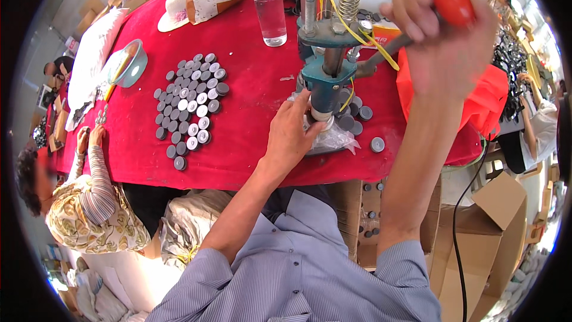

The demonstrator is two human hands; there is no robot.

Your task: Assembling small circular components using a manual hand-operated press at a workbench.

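A green hand press (pixel 329 73) with steel columns and a spring stands on the red-covered table in front of me. My right hand (pixel 447 48), slightly blurred, is raised and closed around its lever (pixel 390 51), beside the red ball knob (pixel 454 3). Down at the ram's lower end, my left hand (pixel 289 131) has its thumb and fingers curled around the working spot; whatever they pinch is hidden. Clear plastic film (pixel 341 139) lies at the press base. Round grey caps (pixel 365 112) are heaped just right of it, with a single cap (pixel 377 144) nearer me.
Many grey and white caps (pixel 191 106) spread over the red cloth (pixel 250 83) at left. Behind stand a water bottle (pixel 270 15) and a hat (pixel 174 11). Red-orange fabric (pixel 485 98) lies right. An open carton (pixel 471 250) and black cable (pixel 457 238) are below. Another person (pixel 98 214) works at left.
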